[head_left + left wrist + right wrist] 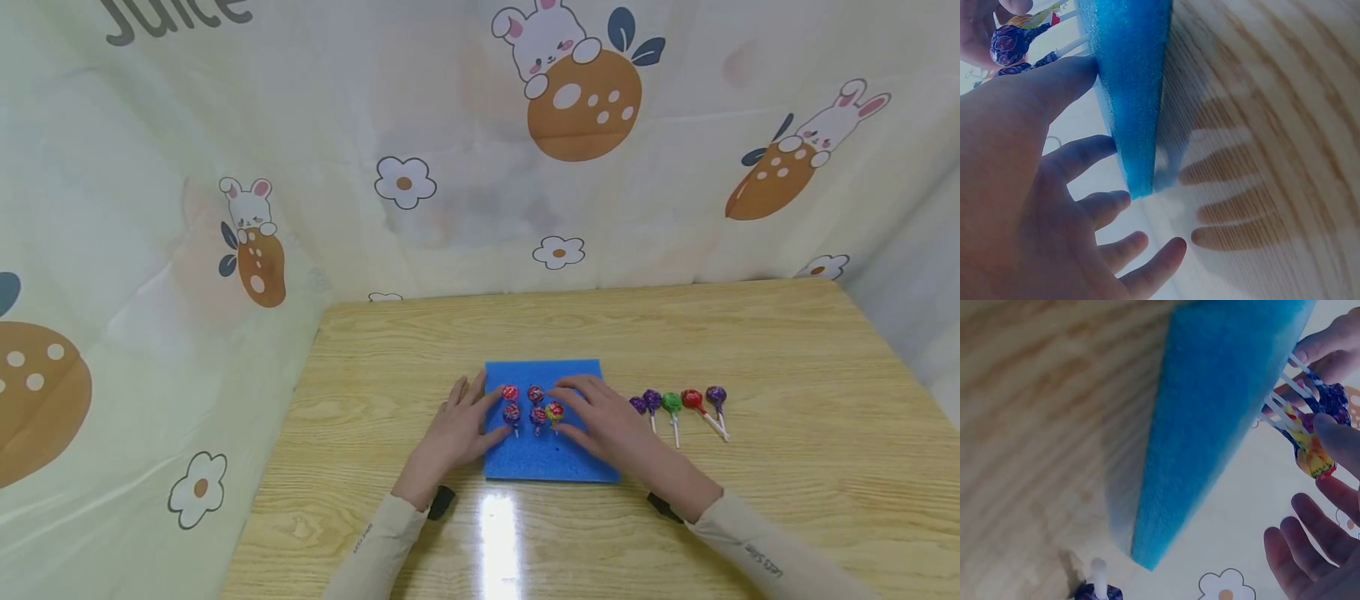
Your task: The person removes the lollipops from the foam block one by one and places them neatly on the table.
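Observation:
A blue foam block (551,460) lies on the table with several wrapped lollipops standing in it by their sticks. My left hand (459,425) is spread at the block's left edge, thumb and index finger by its top. In the left wrist view, its other fingers reach along the block's side. Around a yellow-and-red lollipop (554,411) at the block's right side, the thumb and index finger of my right hand (611,421) stand apart; its remaining fingers are loosely extended. Left of it are purple lollipops (512,414) and a pink-red lollipop (510,392).
To the right of the block, several lollipops lie in a row on the wooden table (810,375), among them a green lollipop (671,402) and a red lollipop (692,399). Behind the table hangs a printed curtain (465,242).

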The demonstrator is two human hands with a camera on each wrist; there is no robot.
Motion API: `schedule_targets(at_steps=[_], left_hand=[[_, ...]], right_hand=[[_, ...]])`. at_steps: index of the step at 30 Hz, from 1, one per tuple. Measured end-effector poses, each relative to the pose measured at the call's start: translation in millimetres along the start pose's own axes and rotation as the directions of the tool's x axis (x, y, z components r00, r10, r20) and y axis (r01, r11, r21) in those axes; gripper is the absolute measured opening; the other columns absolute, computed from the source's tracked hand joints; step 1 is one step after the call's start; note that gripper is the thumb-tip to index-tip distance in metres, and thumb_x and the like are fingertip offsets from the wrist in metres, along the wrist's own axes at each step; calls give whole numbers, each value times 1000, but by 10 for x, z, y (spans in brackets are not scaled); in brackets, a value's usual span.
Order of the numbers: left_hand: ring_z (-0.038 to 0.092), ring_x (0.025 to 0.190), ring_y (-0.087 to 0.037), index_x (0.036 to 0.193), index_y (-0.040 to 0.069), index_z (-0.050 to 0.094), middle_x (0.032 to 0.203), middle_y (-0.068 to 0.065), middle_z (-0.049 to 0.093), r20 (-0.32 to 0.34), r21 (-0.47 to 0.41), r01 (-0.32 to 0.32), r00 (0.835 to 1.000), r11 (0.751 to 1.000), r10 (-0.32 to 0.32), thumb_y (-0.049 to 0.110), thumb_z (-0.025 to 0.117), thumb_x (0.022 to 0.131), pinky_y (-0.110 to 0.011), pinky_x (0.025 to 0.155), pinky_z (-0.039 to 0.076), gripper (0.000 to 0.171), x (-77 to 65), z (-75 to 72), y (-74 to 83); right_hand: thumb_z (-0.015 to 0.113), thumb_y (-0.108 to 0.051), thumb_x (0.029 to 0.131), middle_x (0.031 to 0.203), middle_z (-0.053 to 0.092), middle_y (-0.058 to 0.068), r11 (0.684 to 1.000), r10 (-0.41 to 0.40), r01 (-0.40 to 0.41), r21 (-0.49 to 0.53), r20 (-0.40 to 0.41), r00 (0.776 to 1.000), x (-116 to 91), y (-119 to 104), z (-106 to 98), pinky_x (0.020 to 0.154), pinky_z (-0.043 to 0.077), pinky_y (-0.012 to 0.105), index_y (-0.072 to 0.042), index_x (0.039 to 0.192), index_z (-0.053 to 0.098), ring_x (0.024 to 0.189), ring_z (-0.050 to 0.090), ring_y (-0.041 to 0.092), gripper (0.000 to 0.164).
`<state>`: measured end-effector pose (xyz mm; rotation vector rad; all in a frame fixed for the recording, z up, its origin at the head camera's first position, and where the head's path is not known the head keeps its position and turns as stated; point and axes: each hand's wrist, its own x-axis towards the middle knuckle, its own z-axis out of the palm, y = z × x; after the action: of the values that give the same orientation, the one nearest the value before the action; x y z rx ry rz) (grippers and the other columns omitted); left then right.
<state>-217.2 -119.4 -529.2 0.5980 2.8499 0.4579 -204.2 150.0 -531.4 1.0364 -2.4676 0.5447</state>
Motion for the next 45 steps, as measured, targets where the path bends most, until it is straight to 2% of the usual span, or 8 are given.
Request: schedule_targets(at_steps=[7,20,36,41,45], left_hand=[[12,155,-43,157,26,37,170,-8,14,4,0,1,1000,1000,-1,56,54,99,-67,114,31,67,5,-10,0],[12,155,-43,157,27,36,170,-8,14,-1,3,-5,1000,1000,5,57,54,99,-68,113,32,68,17,29,-26],[13,155,-43,157,27,37,170,-9,15,-9,7,-8,1000,1000,8,56,54,99,-67,114,32,68,8,25,-37],[12,155,-42,157,28,36,170,-8,14,-3,11,-5,1000,1000,5,56,54,98,-67,115,31,68,17,29,-42],[13,155,-43,157,28,36,170,-8,13,-4,7,-4,1000,1000,4,56,55,98,-67,114,31,68,17,26,-38]], right_hand=[[84,-27,81,126,63,13,1000,11,-11,-7,-34,999,3,-14,40,97,53,47,-8,122,66,121,57,28,48],[80,-24,86,126,63,9,999,32,-32,-15,-25,999,-18,-29,48,98,54,45,-11,120,68,122,57,26,39],[83,-18,81,125,64,13,1000,-20,19,-4,-63,998,53,-23,-46,95,55,47,-7,117,68,118,61,30,41],[83,-18,82,127,63,11,1000,9,-7,18,-67,998,64,2,-81,94,55,47,-9,121,67,119,60,28,43],[82,-18,83,125,64,9,995,83,-79,69,-54,995,83,30,-127,93,57,46,-11,121,69,118,60,27,41]])
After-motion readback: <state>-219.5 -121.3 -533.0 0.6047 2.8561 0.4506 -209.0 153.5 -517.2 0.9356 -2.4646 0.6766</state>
